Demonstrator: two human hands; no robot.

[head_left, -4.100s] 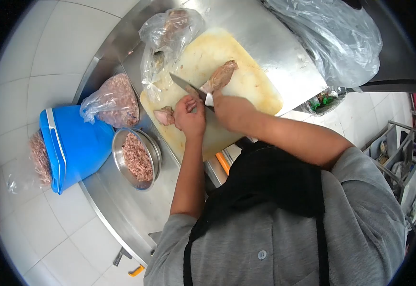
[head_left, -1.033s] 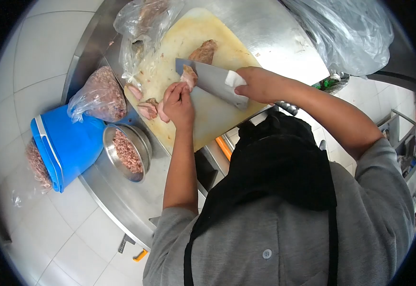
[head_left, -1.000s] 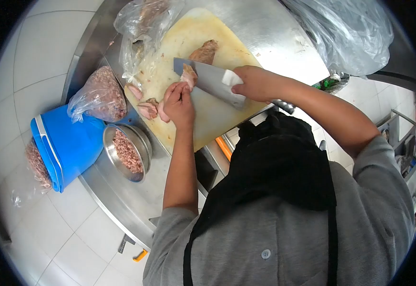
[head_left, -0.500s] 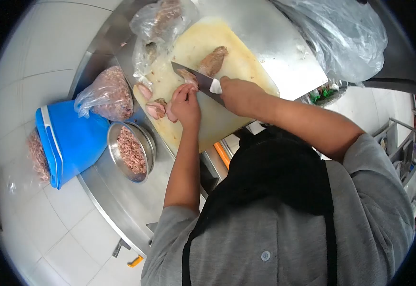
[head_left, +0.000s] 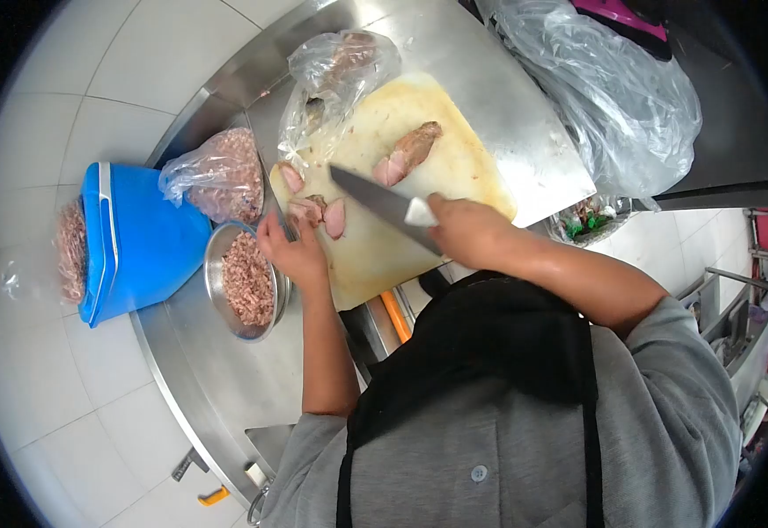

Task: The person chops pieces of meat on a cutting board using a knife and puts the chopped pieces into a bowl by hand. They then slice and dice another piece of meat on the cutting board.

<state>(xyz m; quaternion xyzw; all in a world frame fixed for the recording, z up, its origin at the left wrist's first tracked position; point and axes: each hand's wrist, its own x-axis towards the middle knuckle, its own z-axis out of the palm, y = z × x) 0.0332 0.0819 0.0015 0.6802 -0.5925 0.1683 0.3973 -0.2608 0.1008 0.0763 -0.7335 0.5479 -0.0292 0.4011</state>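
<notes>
My right hand [head_left: 472, 231] is closed round the white handle of a knife [head_left: 373, 195], whose broad blade slants over the yellowed cutting board [head_left: 463, 154]. Beyond the blade lies a browned piece of meat [head_left: 412, 151], its pink cut face towards me. At the board's left edge, my left hand [head_left: 296, 255] has its fingers apart, close to the cut meat pieces [head_left: 306, 209]; whether a fingertip touches them is hard to tell. One pink slice [head_left: 334, 218] lies just right of that hand, and another piece [head_left: 291, 178] sits farther up the edge.
A metal strainer bowl [head_left: 245, 282] of chopped meat stands left of the board. Behind it are a bag of chopped meat [head_left: 225, 172] and a blue container [head_left: 142, 242]. A clear bag with meat [head_left: 340, 70] overlaps the board's far corner. Plastic bags [head_left: 613, 97] lie at right.
My left hand has moved left from the large meat piece to the board's edge. A pink slice now lies apart on the board. The knife has come away from the large piece.
</notes>
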